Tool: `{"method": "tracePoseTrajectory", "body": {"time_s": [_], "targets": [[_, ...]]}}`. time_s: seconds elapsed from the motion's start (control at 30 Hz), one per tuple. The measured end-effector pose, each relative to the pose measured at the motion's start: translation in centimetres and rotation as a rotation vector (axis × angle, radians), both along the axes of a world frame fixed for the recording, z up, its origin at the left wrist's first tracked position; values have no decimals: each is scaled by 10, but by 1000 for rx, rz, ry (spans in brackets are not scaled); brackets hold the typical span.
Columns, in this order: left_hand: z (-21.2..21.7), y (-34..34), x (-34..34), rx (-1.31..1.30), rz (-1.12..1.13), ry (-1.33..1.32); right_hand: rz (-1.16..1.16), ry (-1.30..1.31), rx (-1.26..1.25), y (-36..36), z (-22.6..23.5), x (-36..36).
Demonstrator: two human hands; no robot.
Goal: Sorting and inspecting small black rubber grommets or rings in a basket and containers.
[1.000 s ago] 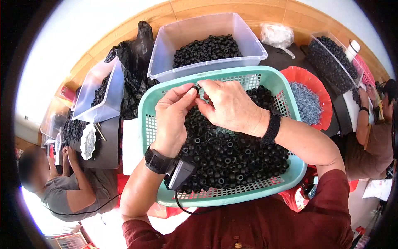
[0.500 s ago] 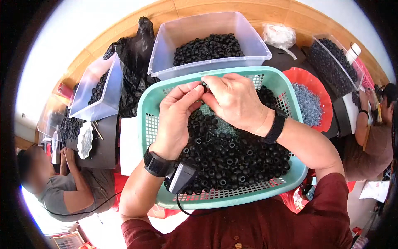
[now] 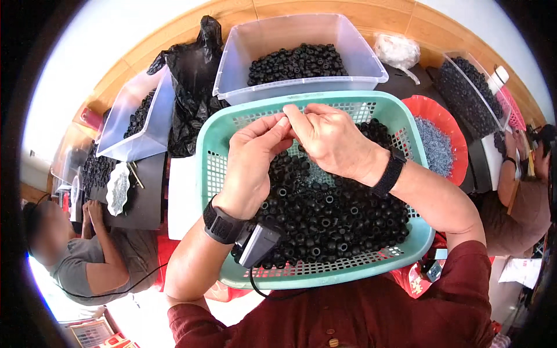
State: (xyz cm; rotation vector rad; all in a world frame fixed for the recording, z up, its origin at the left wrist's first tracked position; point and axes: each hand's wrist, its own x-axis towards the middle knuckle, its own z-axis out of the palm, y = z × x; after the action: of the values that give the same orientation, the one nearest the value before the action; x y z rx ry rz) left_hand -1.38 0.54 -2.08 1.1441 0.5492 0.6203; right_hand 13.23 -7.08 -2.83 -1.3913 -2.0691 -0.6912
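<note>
My left hand (image 3: 250,159) and my right hand (image 3: 336,142) meet fingertip to fingertip above the far part of a green perforated plastic basket (image 3: 202,156). Both are closed in a pinch. Half a second ago a small black round part showed between the fingertips; now the fingers hide it. Below my hands the basket holds a heap of small black rounded parts (image 3: 331,223), many with a hole in the end. Small pale translucent pieces (image 3: 318,174) lie among them. A black strap circles each wrist, and the left one carries a small grey box (image 3: 261,245).
Clear bins (image 3: 301,83) of black parts stand behind the basket and at both sides. A black plastic bag (image 3: 194,87) slumps at the back left. A red scalloped bowl (image 3: 461,148) holds bluish-grey bits. One person (image 3: 104,255) sits left, another (image 3: 519,203) right.
My fingertips have closed together further, covering the black part. My right index finger now lies straighter across the pinch. The whole view has shifted slightly.
</note>
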Motion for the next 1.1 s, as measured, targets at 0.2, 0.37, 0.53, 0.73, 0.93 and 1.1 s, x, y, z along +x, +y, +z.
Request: {"method": "tracePoseTrajectory", "body": {"time_s": [0.2,0.37,0.53,0.73,0.93,1.1], "targets": [[7,1,1,111,6,-31,-36,-23,60,-4,12,0],[9,1,2,87,14,-54,-47,-28,75,-5,16,1],[6,3,0,65,10,-81,74,254,75,0,20,4],[12,5,0,103,43,-231,83,919,-340,-8,42,10],[14,1,4,282,109,-213,257,1433,-877,-6,46,15],[17,-3,5,330,65,-205,470,1714,-1085,-4,44,15]]}}
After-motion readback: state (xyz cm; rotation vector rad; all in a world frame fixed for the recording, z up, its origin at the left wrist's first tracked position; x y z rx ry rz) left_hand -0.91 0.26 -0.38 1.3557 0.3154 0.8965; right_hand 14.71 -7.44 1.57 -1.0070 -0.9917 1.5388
